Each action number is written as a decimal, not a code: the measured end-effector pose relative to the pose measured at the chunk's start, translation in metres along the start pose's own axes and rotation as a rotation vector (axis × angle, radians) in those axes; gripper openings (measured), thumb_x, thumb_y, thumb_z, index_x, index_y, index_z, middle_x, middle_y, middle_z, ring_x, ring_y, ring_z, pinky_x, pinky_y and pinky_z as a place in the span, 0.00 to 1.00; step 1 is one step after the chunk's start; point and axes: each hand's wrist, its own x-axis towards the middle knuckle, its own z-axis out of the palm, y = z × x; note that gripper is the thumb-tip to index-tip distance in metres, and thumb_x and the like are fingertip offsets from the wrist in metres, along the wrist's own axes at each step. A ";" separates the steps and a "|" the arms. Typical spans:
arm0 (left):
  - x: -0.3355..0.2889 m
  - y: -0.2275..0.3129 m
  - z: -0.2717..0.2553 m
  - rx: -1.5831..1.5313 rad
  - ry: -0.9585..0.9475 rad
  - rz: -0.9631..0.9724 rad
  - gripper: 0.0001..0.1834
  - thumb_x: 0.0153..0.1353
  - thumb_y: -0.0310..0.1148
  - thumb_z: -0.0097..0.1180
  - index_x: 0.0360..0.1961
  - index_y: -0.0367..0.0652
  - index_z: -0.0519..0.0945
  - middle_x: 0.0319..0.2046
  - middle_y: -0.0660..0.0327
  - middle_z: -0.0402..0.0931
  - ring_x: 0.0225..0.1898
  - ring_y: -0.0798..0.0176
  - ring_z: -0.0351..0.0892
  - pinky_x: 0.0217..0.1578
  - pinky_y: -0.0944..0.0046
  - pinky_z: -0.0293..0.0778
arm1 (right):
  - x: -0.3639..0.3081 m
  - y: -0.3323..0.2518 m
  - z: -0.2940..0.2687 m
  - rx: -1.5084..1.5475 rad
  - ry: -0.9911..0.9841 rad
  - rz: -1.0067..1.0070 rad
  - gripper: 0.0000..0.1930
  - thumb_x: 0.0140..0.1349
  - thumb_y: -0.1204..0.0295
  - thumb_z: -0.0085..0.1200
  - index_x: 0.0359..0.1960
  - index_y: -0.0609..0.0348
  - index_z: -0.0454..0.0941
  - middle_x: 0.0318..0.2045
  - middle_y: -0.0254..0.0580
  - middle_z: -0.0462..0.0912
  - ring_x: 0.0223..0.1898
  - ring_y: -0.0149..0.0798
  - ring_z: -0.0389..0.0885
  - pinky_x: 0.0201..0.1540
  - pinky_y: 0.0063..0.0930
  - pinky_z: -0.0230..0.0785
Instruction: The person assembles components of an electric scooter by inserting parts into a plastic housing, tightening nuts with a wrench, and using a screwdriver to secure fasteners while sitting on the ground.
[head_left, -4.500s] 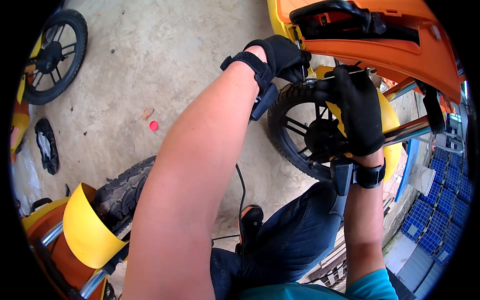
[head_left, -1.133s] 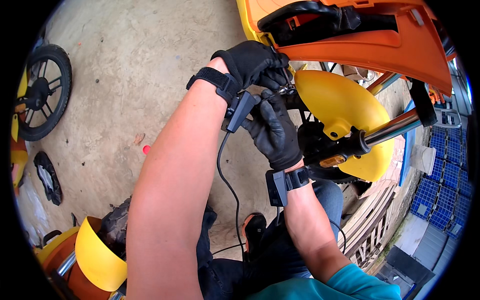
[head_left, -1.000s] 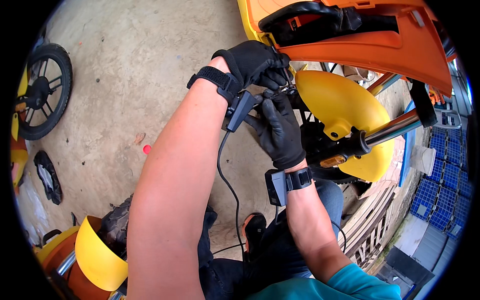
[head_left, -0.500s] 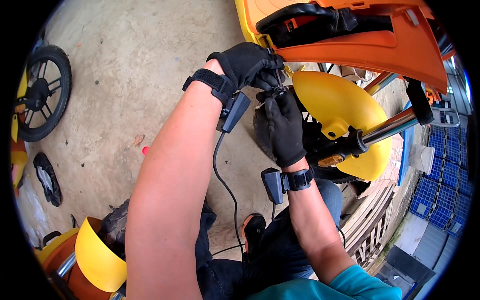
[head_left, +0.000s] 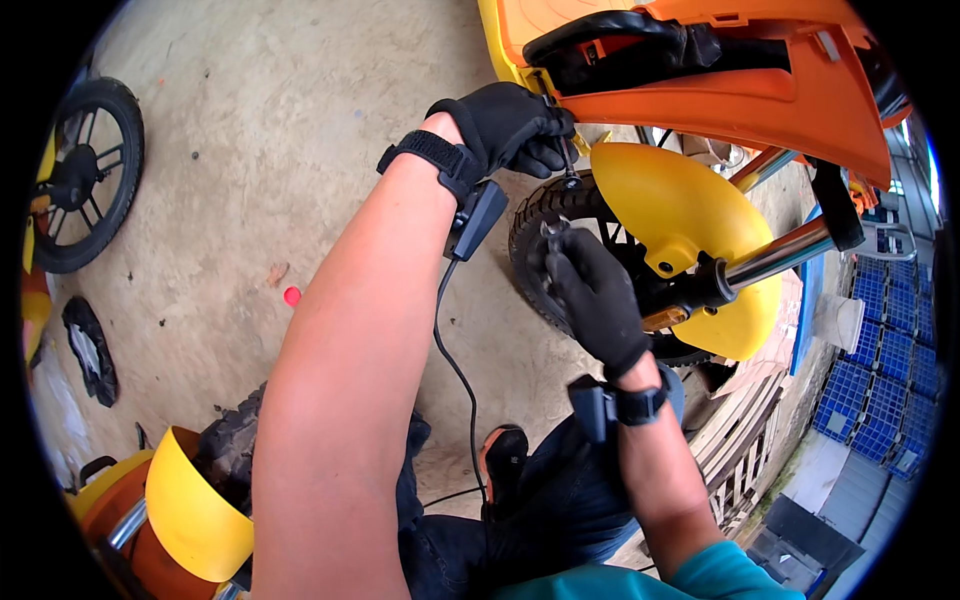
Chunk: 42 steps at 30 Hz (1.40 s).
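Observation:
My left hand (head_left: 512, 130), in a black glove, is closed round a thin dark rod (head_left: 563, 155) at the lower edge of the orange body panel (head_left: 680, 95). A small round black end (head_left: 571, 182) hangs from that rod, below my fingers. My right hand (head_left: 600, 295), also gloved in black, grips a small metal wrench (head_left: 553, 230) whose forked jaw sticks out past the fingertips. It is apart from the rod, in front of the black tyre (head_left: 535, 225). Beside it rises a yellow front fender (head_left: 685, 215) over the wheel.
A chrome fork tube (head_left: 780, 255) runs right of the fender. At the far left stands another spoked wheel (head_left: 72, 178); a second yellow fender (head_left: 195, 510) is at lower left. A wooden pallet (head_left: 740, 440) and blue crates (head_left: 880, 370) lie at right. A cable (head_left: 455, 370) hangs from my left wrist.
My right hand has drawn down and right, away from my left hand, bringing the wrench jaw into sight. My left hand stays at the rod, whose round end now shows free.

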 end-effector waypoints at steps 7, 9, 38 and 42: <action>0.000 0.001 0.002 0.084 0.033 0.040 0.16 0.68 0.40 0.56 0.46 0.38 0.82 0.33 0.58 0.84 0.29 0.69 0.83 0.32 0.71 0.82 | -0.019 -0.074 -0.071 -0.399 -0.041 -0.176 0.06 0.63 0.72 0.56 0.40 0.58 0.79 0.25 0.49 0.81 0.29 0.50 0.82 0.35 0.37 0.73; 0.000 0.001 0.003 0.082 0.035 0.054 0.16 0.68 0.40 0.56 0.46 0.38 0.82 0.32 0.58 0.84 0.28 0.69 0.84 0.31 0.72 0.82 | -0.012 -0.092 -0.087 -0.579 -0.013 -0.339 0.06 0.61 0.73 0.56 0.39 0.57 0.81 0.25 0.48 0.82 0.29 0.50 0.83 0.35 0.36 0.74; 0.007 -0.004 0.003 0.120 0.063 0.052 0.14 0.68 0.37 0.57 0.41 0.34 0.82 0.30 0.57 0.84 0.25 0.69 0.83 0.29 0.72 0.83 | 0.059 -0.106 -0.111 -1.083 -0.305 -0.602 0.21 0.50 0.84 0.57 0.50 0.60 0.81 0.35 0.50 0.83 0.35 0.50 0.84 0.40 0.35 0.77; 0.006 -0.007 0.001 0.082 0.041 0.067 0.14 0.68 0.36 0.57 0.43 0.34 0.82 0.31 0.57 0.84 0.26 0.69 0.83 0.30 0.72 0.83 | 0.066 -0.104 -0.114 -1.059 -0.353 -0.663 0.22 0.50 0.84 0.57 0.49 0.60 0.81 0.35 0.50 0.82 0.35 0.50 0.85 0.39 0.35 0.77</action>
